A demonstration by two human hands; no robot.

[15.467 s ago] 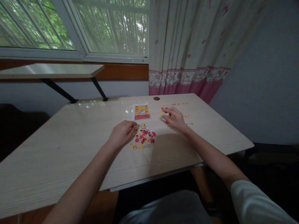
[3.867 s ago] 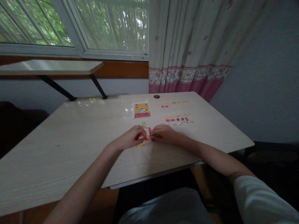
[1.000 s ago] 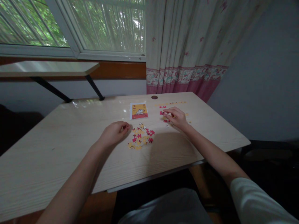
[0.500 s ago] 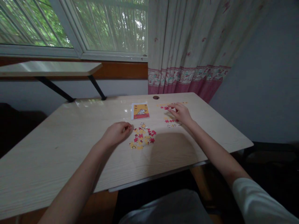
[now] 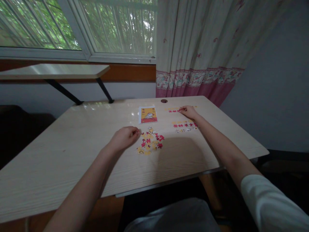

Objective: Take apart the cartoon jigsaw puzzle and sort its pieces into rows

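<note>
A loose heap of red, yellow and white jigsaw puzzle pieces (image 5: 148,140) lies in the middle of the desk. At the heap's left edge is my left hand (image 5: 126,138), fingers pinched together; whatever they hold is too small to make out. Farther off on the right, my right hand (image 5: 189,112) pinches a red puzzle piece at the right end of a short red row (image 5: 173,111). Nearer me lie another row of red pieces (image 5: 180,125) and a row of white ones (image 5: 182,130). My right hand and forearm partly cover the sorted rows.
A picture card (image 5: 149,115) with a white animal on yellow and red lies behind the heap. At the desk's back edge is a round cable hole (image 5: 164,101). A raised shelf (image 5: 60,71) on dark legs stands back left, and a curtain (image 5: 193,58) hangs behind.
My right hand's thumb and fingers have closed together at the far red row, uncovering more of the nearer rows. The left hand keeps its pinch beside the heap. The view has shifted slightly.
</note>
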